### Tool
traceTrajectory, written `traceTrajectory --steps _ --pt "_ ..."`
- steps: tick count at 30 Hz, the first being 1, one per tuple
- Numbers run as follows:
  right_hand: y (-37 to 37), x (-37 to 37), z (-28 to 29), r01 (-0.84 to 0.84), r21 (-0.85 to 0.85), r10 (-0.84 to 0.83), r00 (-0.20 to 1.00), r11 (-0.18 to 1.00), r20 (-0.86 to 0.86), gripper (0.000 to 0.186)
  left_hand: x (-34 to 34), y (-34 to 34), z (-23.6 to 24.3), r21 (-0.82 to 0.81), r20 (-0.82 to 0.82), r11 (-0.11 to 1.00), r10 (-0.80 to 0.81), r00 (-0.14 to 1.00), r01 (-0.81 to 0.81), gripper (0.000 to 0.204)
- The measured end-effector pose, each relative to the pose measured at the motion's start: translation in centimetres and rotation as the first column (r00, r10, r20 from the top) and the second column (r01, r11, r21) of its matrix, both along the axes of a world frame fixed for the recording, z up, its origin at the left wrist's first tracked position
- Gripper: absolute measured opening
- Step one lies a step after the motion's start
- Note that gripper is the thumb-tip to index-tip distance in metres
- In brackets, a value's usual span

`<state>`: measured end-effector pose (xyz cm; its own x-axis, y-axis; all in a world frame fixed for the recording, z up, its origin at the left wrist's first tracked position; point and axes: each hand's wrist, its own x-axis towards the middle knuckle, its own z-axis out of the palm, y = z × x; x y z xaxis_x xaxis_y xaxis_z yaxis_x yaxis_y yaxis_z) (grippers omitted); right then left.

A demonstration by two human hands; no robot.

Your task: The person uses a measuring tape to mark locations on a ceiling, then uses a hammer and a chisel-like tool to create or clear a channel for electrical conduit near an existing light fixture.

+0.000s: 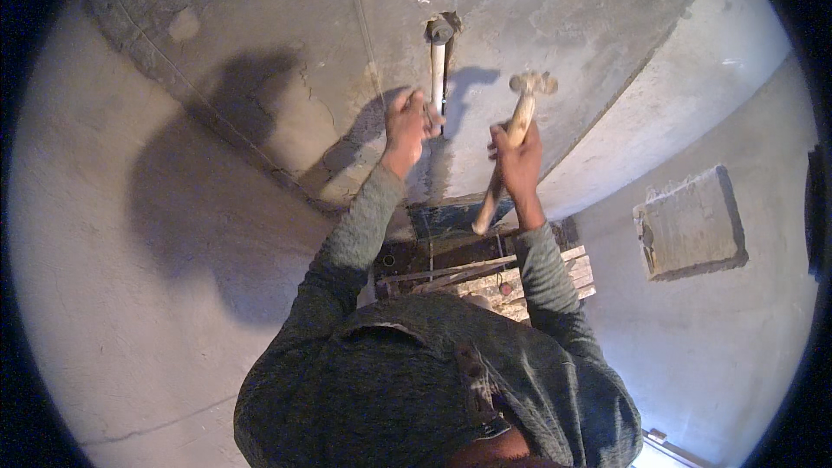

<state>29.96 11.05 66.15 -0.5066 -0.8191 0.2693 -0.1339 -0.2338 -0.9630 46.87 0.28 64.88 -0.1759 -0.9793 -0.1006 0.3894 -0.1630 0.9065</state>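
My right hand (520, 169) is wrapped round the wooden handle of a hammer (523, 117). The hammer is tilted, with its blurred head up near the ceiling-like concrete surface and the handle's end down by my wrist. A white pipe (438, 69) runs along a narrow slot in that surface, from a round grey fitting (441, 30) set in a rough hole. Beside the pipe's lower end is my left hand (407, 132), raised with its fingers curled together. Whatever those fingers hold, if anything, is too small and blurred to make out.
A thin cable (360, 13) runs along the concrete surface (589, 17) left of the pipe. Below my arms lie wooden planks (468, 276) with a small red round object (505, 289). A recessed square panel (691, 224) sits in the right wall.
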Motion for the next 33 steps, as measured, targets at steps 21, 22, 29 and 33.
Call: traceTrajectory --steps 21,22,29,33 --pt "-14.0 4.2 8.9 0.182 -0.248 -0.25 0.927 0.952 -0.28 0.041 -2.4 -7.3 5.5 -0.188 -0.003 0.981 0.038 0.999 -0.037 0.017" --pt "-13.9 4.2 9.1 0.171 -0.265 -0.248 0.924 0.949 -0.29 0.04 -2.5 -7.6 5.4 -0.184 -0.04 0.982 0.042 0.998 -0.049 0.018" --pt "-13.7 3.9 9.9 0.14 -0.211 -0.194 0.946 0.967 -0.261 0.04 -2.7 -6.8 5.8 -0.33 0.23 0.936 0.208 0.951 -0.125 0.016" --pt "-13.3 4.0 10.2 0.09 -0.164 -0.12 0.975 0.982 -0.186 0.039 -2.1 -6.3 5.1 -0.628 0.234 0.739 0.478 0.847 -0.243 0.013"
